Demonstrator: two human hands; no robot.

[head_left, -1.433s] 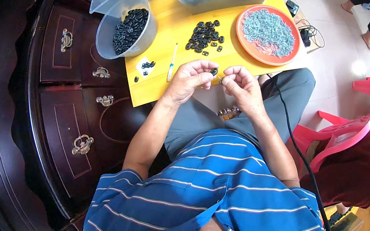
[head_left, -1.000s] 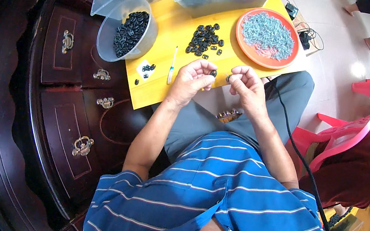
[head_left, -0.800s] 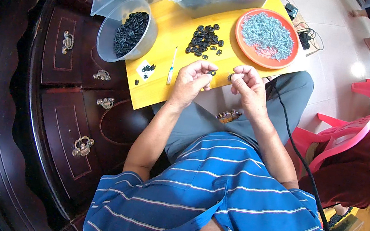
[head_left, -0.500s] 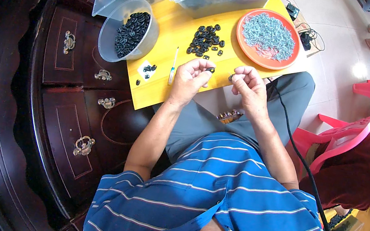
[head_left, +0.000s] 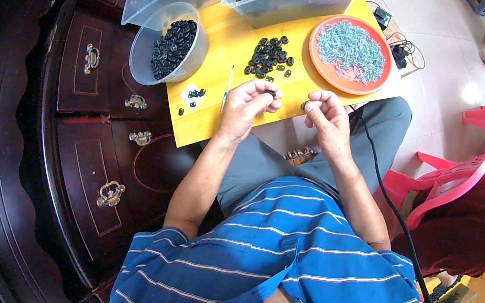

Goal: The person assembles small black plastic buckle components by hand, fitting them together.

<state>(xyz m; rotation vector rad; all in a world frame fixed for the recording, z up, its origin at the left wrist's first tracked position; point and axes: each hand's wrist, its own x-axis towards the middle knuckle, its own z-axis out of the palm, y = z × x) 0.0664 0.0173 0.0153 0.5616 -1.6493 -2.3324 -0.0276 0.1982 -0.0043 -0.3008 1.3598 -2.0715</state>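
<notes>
Black and smooth is the small piece (head_left: 270, 93) that your left hand (head_left: 242, 107) pinches between thumb and fingers, near the front edge of the yellow counter (head_left: 186, 132). Your right hand (head_left: 328, 121) pinches a dark bit (head_left: 303, 105) at the fingertips; it is too small to tell its exact form. Your two hands are apart from each other, at about equal height.

The piece should be light and stiff, probably of hard plastic, and it will not break easily. Its rounded surface may be a little slippery, so it is better to take it by the two long edges and to leave its face free. The bit also looks light and hard, but it can drop easily; hold it with the very tips of thumb and forefinger. Similar black pieces lie in a loose pile (head_left: 268, 56) beyond your hands, and more are in the clear tub (head_left: 200, 52). Silver pins (head_left: 351, 48) fill the red plate (head_left: 344, 88).

Compared with the earliest frame, your hands are wider apart: there the fingertips almost met. Half a second ago a yellowish spot showed on the piece; now it looks only dark, perhaps turned. The screwdriver (head_left: 228, 86) was then clear of your left hand, and now its handle is partly hidden.
</notes>
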